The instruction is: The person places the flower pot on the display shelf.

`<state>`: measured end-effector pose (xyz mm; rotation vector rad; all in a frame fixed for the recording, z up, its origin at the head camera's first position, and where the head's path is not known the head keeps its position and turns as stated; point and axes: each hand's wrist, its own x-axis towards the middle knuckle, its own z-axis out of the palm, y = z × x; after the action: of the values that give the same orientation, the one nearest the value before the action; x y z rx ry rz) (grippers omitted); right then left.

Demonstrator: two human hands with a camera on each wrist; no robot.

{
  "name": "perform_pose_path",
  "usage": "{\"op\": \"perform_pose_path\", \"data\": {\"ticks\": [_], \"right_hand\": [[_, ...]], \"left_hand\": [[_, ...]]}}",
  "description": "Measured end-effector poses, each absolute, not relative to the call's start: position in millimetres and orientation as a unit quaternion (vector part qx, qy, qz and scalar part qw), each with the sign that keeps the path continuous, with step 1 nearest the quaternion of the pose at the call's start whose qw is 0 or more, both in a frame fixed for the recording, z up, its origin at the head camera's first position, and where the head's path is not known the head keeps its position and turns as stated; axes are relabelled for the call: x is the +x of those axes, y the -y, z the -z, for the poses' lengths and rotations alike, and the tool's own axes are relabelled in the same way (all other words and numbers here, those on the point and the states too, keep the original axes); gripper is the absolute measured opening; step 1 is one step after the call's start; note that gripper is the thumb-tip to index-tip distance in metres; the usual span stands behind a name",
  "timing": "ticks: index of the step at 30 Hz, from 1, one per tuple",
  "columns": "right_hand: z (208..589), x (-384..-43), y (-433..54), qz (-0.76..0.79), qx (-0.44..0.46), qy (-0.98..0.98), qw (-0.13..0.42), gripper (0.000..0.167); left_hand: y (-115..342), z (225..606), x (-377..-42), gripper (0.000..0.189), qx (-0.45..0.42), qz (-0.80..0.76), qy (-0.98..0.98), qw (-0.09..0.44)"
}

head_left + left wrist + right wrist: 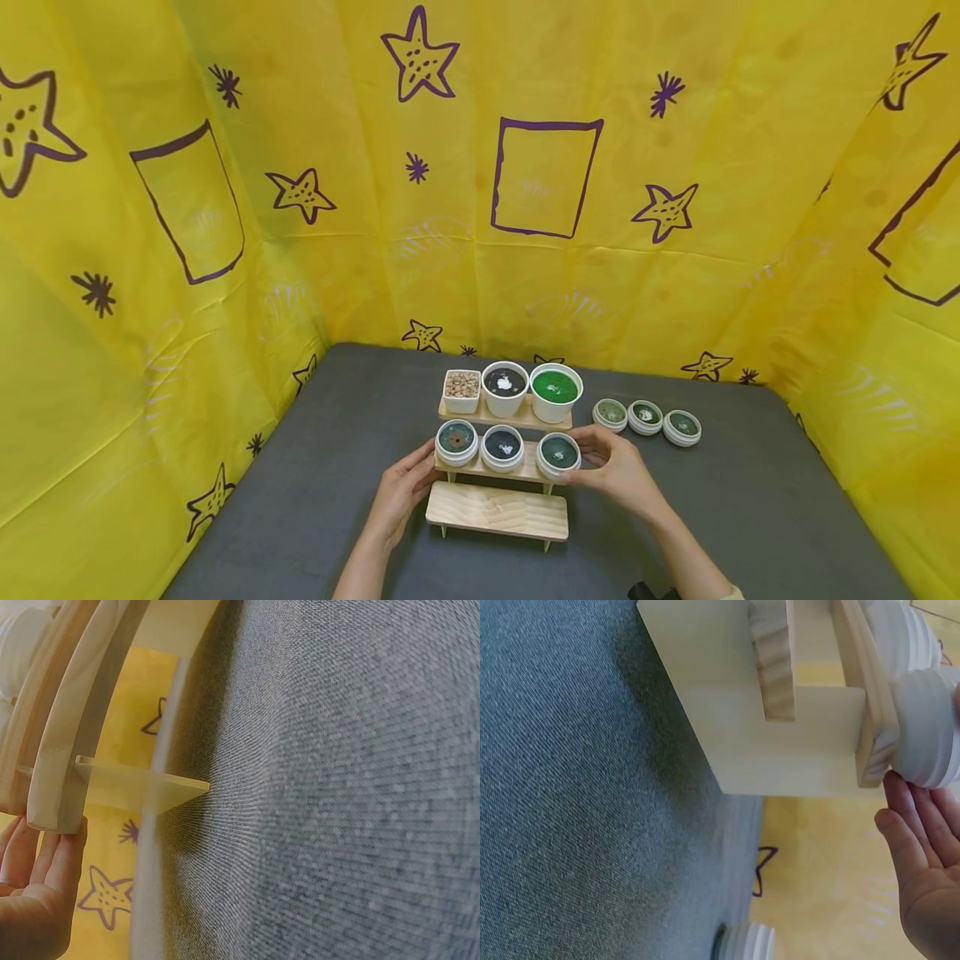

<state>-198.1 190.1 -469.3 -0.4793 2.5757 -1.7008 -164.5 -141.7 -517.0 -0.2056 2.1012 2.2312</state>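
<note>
Head: right fingers (588,433) on end jar (558,453), gap leftward.

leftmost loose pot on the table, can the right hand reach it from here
Probably yes: the right hand is close to the loose pot and the head view shows nothing between them; it would have to leave the rightmost pot on the middle shelf.

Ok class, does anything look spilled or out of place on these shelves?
Nothing looks spilled. On the middle shelf, the right jar stands apart from the centre jar, while the left jar sits close to it, so the spacing looks uneven.
</note>
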Motion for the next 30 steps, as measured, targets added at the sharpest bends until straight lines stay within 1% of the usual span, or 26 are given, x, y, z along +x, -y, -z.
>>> {"op": "perform_pose_path", "data": {"ticks": [9, 18, 30], "right_hand": [[473.0, -198.1, -185.5, 0.549, -0.154, -0.822, 0.001, 0.053], [473.1, -197.2, -185.8, 0.553, -0.146, -0.820, -0.002, 0.056], [475.3, -197.0, -193.7, 0.562, -0.176, -0.808, 0.004, 0.058]], "left_hand": [[141.3, 516.1, -164.2, 0.051, -0.067, -0.726, -0.684, 0.035], [140.8, 514.8, -163.7, 0.052, -0.067, -0.724, -0.686, 0.035], [141.0, 515.8, -163.9, 0.052, -0.065, -0.724, -0.686, 0.036]]}}
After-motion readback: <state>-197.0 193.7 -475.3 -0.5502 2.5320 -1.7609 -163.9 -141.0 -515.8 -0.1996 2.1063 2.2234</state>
